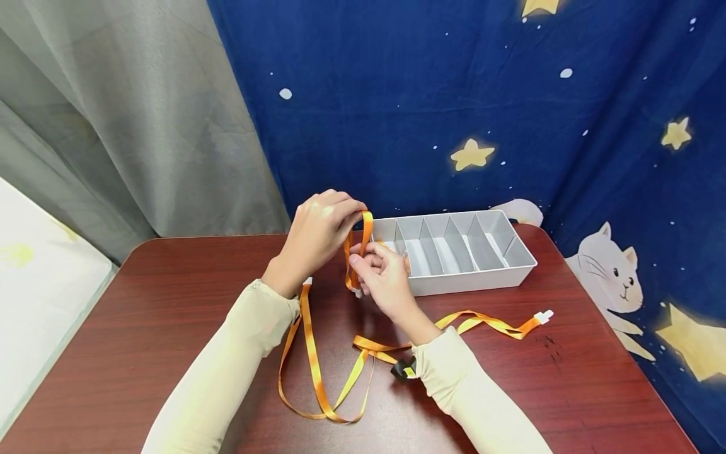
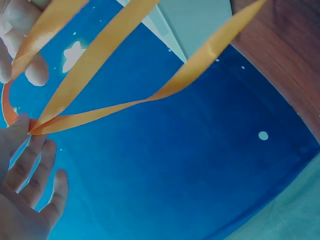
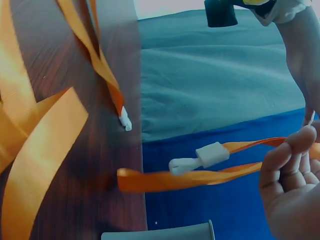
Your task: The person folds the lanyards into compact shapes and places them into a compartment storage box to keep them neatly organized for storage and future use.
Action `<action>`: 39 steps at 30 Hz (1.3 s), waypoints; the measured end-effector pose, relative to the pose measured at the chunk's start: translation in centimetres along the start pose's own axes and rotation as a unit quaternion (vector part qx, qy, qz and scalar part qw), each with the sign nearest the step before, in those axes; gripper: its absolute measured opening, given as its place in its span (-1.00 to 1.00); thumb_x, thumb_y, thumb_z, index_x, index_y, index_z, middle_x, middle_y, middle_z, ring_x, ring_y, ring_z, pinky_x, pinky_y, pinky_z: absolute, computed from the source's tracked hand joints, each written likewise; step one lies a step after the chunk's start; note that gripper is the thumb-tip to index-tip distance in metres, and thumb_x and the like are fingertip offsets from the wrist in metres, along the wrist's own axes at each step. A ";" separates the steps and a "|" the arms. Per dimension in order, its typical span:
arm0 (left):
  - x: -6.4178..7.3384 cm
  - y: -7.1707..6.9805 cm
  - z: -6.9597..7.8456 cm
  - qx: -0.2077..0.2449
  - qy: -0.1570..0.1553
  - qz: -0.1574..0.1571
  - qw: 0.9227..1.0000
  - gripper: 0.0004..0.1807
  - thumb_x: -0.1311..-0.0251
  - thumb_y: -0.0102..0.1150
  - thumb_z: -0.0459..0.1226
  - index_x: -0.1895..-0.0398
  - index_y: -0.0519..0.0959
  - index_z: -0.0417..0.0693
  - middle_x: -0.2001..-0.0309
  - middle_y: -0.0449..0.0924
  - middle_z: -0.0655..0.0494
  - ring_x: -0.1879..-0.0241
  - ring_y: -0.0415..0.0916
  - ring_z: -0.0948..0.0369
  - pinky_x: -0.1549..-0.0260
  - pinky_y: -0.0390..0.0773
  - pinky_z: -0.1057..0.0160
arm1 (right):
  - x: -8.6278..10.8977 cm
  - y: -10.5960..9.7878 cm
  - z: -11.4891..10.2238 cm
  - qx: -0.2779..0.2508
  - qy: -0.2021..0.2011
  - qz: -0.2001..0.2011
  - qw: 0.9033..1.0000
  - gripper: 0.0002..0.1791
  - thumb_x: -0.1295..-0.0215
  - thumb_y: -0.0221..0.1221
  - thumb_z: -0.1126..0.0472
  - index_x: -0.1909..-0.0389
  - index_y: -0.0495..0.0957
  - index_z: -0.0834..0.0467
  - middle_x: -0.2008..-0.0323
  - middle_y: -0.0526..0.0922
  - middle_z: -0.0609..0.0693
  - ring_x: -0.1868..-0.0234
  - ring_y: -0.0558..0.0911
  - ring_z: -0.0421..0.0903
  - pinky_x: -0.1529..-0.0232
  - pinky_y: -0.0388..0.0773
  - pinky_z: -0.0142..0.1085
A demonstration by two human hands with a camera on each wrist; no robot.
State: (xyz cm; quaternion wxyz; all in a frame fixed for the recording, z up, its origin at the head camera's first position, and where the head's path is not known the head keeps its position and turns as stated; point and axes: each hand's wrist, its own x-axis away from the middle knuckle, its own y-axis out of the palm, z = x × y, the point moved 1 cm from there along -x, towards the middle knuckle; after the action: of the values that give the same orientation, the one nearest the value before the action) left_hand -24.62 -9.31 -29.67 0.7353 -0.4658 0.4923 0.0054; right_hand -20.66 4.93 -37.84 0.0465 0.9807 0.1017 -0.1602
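Note:
My left hand (image 1: 324, 230) pinches an orange lanyard (image 1: 367, 228) at its top, left of the grey divided box. Its strap hangs in a loop, with a white plastic clip (image 3: 212, 155) at the lower end. My right hand (image 1: 387, 280) is just below, its thumb and fingers curled on the hanging strap in front of the box's left end. In the left wrist view, the left fingertips (image 2: 36, 142) meet the folded strap. More orange lanyards lie on the table, one strap (image 1: 312, 340) under the left wrist and another (image 1: 482, 318) beyond the right forearm.
The grey box (image 1: 471, 282) has several compartments in a row; a bit of orange shows in the leftmost one. A white clip (image 1: 543, 316) ends the right-hand lanyard. The brown table (image 1: 187, 302) meets a blue star-patterned curtain (image 1: 363, 113) and a grey curtain (image 1: 142, 126).

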 end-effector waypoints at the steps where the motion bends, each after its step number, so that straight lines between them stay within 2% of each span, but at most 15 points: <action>1: 0.0 -0.1 0.1 0.001 0.003 0.003 1.000 -0.91 -0.30 0.26 -0.34 0.27 0.74 -0.11 0.34 0.70 0.09 0.36 0.54 0.12 0.37 0.53 0.15 | 0.0 -0.1 -0.1 -0.006 -0.005 -0.003 1.000 -0.76 -0.40 0.17 0.30 0.09 0.52 0.43 0.66 0.42 0.21 0.74 0.38 -0.07 0.66 0.36 -0.38; 7: -0.2 -0.6 0.3 0.008 0.012 0.019 1.000 -0.91 -0.30 0.26 -0.34 0.27 0.74 -0.11 0.36 0.69 0.08 0.37 0.53 0.11 0.37 0.54 0.15 | 0.0 -0.4 -0.6 -0.022 -0.052 -0.012 0.998 -0.76 -0.48 0.03 0.33 0.20 0.52 0.49 0.63 0.46 0.06 0.76 0.39 -0.17 0.68 0.37 -0.41; 11: -0.5 -1.1 0.4 0.011 0.013 0.028 0.999 -0.91 -0.31 0.25 -0.33 0.26 0.73 -0.12 0.35 0.70 0.06 0.36 0.55 0.09 0.35 0.55 0.13 | 0.1 -0.3 -0.8 -0.011 -0.065 -0.005 0.998 -0.76 -0.47 0.05 0.35 0.26 0.54 0.50 0.60 0.50 0.05 0.75 0.40 -0.20 0.68 0.38 -0.44; 19: -0.8 -1.6 0.5 0.010 0.013 0.048 0.999 -0.89 -0.32 0.23 -0.35 0.23 0.73 -0.15 0.32 0.70 0.03 0.32 0.56 0.07 0.28 0.57 0.12 | 0.3 -0.3 -1.4 0.022 -0.089 0.001 0.996 -0.79 -0.45 0.11 0.35 0.28 0.61 0.43 0.62 0.49 0.13 0.75 0.41 -0.12 0.68 0.41 -0.41; 24: -0.9 -1.7 0.4 0.005 0.003 0.067 0.998 -0.88 -0.33 0.20 -0.37 0.23 0.73 -0.16 0.34 0.68 0.02 0.31 0.54 0.06 0.26 0.57 0.09 | 0.5 -0.3 -1.7 0.025 -0.095 -0.005 0.995 -0.81 -0.43 0.12 0.37 0.29 0.60 0.45 0.62 0.49 0.17 0.75 0.41 -0.03 0.68 0.44 -0.38; 30: -1.0 -1.9 0.2 0.001 -0.012 0.078 0.997 -0.87 -0.34 0.19 -0.35 0.23 0.72 -0.16 0.33 0.67 0.02 0.32 0.53 0.07 0.28 0.57 0.09 | 0.4 -0.5 -1.8 0.036 -0.097 0.001 0.995 -0.81 -0.41 0.15 0.37 0.30 0.61 0.46 0.62 0.50 0.20 0.74 0.41 -0.06 0.69 0.42 -0.37; 36: -1.0 -2.3 0.4 0.011 -0.017 0.089 0.996 -0.87 -0.36 0.18 -0.33 0.20 0.71 -0.14 0.32 0.66 0.03 0.34 0.50 0.09 0.33 0.54 0.10 | 0.1 -1.0 -1.6 0.049 -0.104 0.017 0.993 -0.85 -0.36 0.19 0.41 0.32 0.64 0.46 0.60 0.52 0.33 0.72 0.51 0.17 0.66 0.50 -0.33; 39: -1.1 -2.5 0.6 0.019 -0.007 0.094 0.995 -0.87 -0.37 0.16 -0.36 0.19 0.70 -0.15 0.32 0.65 0.03 0.33 0.49 0.09 0.33 0.52 0.12 | -0.1 -1.2 -1.5 0.071 -0.123 0.029 0.989 -0.87 -0.32 0.23 0.42 0.35 0.66 0.44 0.56 0.56 0.34 0.69 0.53 0.07 0.63 0.45 -0.39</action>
State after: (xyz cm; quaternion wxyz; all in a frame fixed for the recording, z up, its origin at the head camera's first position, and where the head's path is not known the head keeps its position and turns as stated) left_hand -23.62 -9.83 -27.10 0.7436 -0.4034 0.5289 0.0680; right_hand -20.55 6.23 -36.47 -0.0064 0.9568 0.0547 -0.2854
